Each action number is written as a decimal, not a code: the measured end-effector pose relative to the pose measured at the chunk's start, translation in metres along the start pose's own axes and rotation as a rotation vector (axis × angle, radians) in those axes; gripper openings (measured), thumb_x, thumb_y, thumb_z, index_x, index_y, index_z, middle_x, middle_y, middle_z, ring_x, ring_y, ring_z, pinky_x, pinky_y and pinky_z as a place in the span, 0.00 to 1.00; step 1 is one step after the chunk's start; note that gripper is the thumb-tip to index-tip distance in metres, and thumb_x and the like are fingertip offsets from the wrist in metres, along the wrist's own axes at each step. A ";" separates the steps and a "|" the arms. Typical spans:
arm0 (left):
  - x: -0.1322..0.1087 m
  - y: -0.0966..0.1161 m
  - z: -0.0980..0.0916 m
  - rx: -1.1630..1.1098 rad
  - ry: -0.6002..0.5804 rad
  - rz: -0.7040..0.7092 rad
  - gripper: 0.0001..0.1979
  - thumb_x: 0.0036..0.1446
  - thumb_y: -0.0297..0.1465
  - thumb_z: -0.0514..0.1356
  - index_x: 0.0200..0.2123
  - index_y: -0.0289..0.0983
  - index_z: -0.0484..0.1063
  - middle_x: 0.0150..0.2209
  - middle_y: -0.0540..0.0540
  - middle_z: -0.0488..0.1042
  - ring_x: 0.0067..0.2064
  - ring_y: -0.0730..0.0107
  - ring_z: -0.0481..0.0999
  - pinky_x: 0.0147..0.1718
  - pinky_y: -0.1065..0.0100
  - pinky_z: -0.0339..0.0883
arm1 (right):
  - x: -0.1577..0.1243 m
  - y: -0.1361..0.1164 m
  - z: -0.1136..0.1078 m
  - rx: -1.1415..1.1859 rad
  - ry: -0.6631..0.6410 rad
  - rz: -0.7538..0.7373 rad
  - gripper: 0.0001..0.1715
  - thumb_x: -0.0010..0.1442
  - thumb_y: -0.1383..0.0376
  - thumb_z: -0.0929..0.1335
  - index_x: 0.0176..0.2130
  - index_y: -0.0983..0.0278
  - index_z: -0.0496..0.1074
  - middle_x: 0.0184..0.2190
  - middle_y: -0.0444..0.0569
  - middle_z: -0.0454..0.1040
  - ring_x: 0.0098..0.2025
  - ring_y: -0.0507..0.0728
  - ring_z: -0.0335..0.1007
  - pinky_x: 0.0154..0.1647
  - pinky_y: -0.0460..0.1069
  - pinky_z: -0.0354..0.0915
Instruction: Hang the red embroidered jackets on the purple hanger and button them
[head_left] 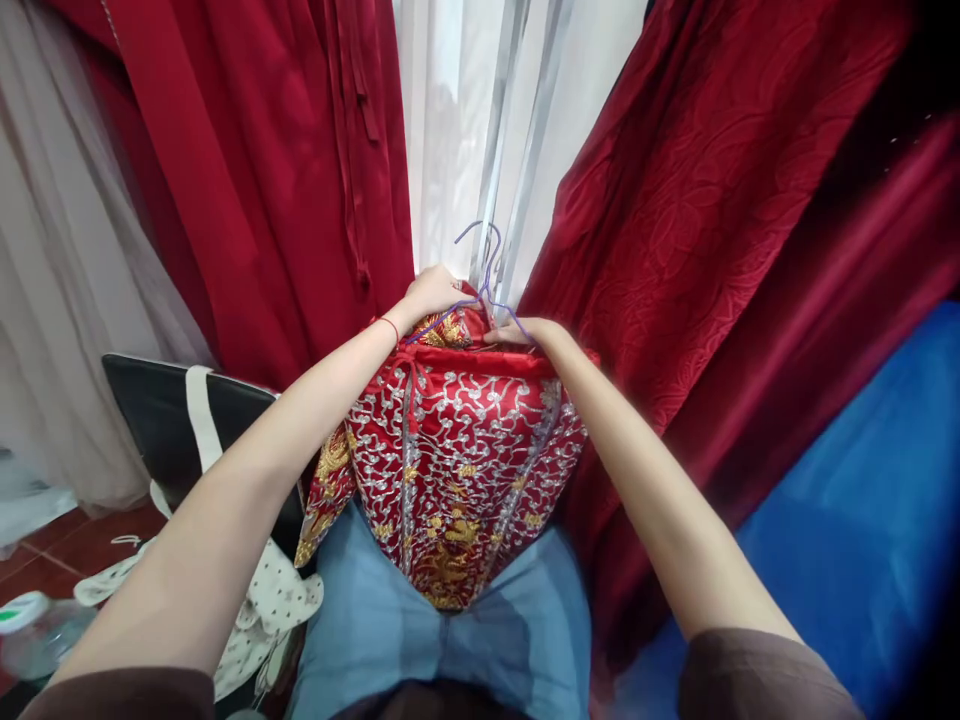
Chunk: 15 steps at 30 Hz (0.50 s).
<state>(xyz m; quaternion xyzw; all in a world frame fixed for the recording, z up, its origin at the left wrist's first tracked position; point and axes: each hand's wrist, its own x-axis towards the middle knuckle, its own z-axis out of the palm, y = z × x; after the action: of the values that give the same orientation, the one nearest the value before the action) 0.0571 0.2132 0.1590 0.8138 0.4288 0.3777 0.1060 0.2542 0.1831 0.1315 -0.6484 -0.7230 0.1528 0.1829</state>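
A red garment [472, 440] with silver and gold embroidery hangs in front of my lap. A purple wire hanger [489, 275] runs into its top, hook upward and free of any rail. My left hand [437, 291] is closed at the hanger's left shoulder, gripping red and gold cloth at the back. My right hand [517, 330] reaches past the hanger's right arm and pinches the cloth behind the red top band [480, 362]; its fingertips are partly hidden. A gold-embroidered flap [328, 490] hangs at the lower left.
Dark red garments hang on the left [300, 180] and on the right [675, 200]. White cloth and metal poles [499, 130] stand between them. A black chair back [150, 400], a dotted white cloth [270, 600] and a plastic jar [37, 635] are at left. Blue material [862, 520] lies right.
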 end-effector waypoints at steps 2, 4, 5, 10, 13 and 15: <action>-0.006 0.005 -0.005 0.083 0.017 -0.043 0.20 0.42 0.44 0.70 0.20 0.33 0.72 0.22 0.46 0.69 0.34 0.62 0.73 0.30 0.67 0.60 | -0.010 -0.004 -0.001 -0.143 -0.133 0.246 0.15 0.56 0.55 0.72 0.29 0.65 0.78 0.24 0.52 0.76 0.30 0.61 0.74 0.34 0.54 0.70; -0.012 0.007 -0.012 0.183 0.021 -0.063 0.20 0.44 0.45 0.70 0.22 0.33 0.74 0.25 0.43 0.72 0.38 0.58 0.75 0.34 0.66 0.63 | -0.020 -0.009 0.000 -0.265 -0.071 0.310 0.12 0.57 0.60 0.71 0.34 0.66 0.79 0.28 0.55 0.78 0.34 0.63 0.76 0.36 0.54 0.70; -0.015 0.008 -0.016 0.237 0.020 -0.058 0.20 0.44 0.45 0.70 0.23 0.33 0.74 0.27 0.42 0.73 0.40 0.57 0.76 0.36 0.66 0.64 | -0.024 -0.011 0.001 -0.317 0.038 0.299 0.12 0.57 0.62 0.70 0.37 0.67 0.79 0.32 0.57 0.79 0.38 0.64 0.77 0.39 0.54 0.69; -0.026 -0.002 -0.039 0.449 -0.022 0.032 0.18 0.47 0.45 0.68 0.31 0.36 0.78 0.33 0.41 0.77 0.45 0.53 0.77 0.42 0.65 0.66 | -0.047 -0.010 0.001 -0.376 0.622 0.159 0.19 0.62 0.64 0.64 0.49 0.69 0.76 0.46 0.65 0.76 0.49 0.67 0.73 0.48 0.56 0.65; -0.030 -0.012 -0.045 0.602 -0.047 0.002 0.17 0.45 0.42 0.70 0.35 0.37 0.80 0.37 0.41 0.79 0.49 0.51 0.76 0.46 0.64 0.66 | -0.057 -0.006 0.003 -0.229 0.725 0.057 0.20 0.64 0.66 0.61 0.50 0.67 0.75 0.46 0.62 0.77 0.47 0.65 0.72 0.46 0.54 0.64; -0.032 -0.020 -0.046 0.725 -0.039 -0.127 0.20 0.42 0.38 0.71 0.40 0.36 0.80 0.41 0.38 0.79 0.50 0.47 0.76 0.48 0.62 0.66 | -0.060 -0.008 0.010 -0.142 0.754 -0.005 0.19 0.65 0.67 0.59 0.48 0.66 0.74 0.46 0.60 0.76 0.47 0.64 0.72 0.45 0.53 0.64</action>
<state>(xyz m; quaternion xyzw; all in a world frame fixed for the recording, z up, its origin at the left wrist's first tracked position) 0.0012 0.1941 0.1639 0.7773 0.5824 0.1784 -0.1577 0.2480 0.1229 0.1229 -0.6685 -0.6152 -0.1473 0.3911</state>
